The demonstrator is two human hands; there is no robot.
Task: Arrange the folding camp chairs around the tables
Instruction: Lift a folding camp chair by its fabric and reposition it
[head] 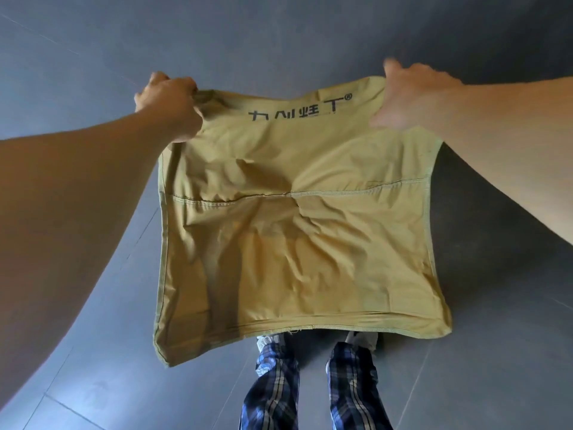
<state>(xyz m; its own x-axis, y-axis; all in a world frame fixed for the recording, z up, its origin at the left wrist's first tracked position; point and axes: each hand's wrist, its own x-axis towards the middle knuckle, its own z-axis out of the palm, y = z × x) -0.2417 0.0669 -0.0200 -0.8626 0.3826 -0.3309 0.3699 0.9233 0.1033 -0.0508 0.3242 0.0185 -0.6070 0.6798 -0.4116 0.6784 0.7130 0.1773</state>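
The left hand (169,105) has its grip closed in a fist around the far left corner of a tan fabric chair seat (294,218), the cloth bunched into folds where the fingers clamp it, at about ten o'clock in the view. The right hand (403,94) grips the opposite far corner at about two o'clock, fingers curled over the edge with the thumb on the near side, though this hand is motion-blurred and finer detail cannot be made out. Between the two hands the fabric is held up and spread out in the air, filling the middle of the view and hanging toward six o'clock. It is a roughly square panel of khaki-yellow woven cloth, creased and puckered toward its centre, with a stitched seam running across it from nine to three o'clock and bound hems along its sides and near edge. Dark printed characters (299,111) sit near the far edge, around twelve o'clock. Below the near edge, at six o'clock, show blue plaid trousers (313,386) and pale shoes (361,336) on a dark grey tiled floor (496,352).
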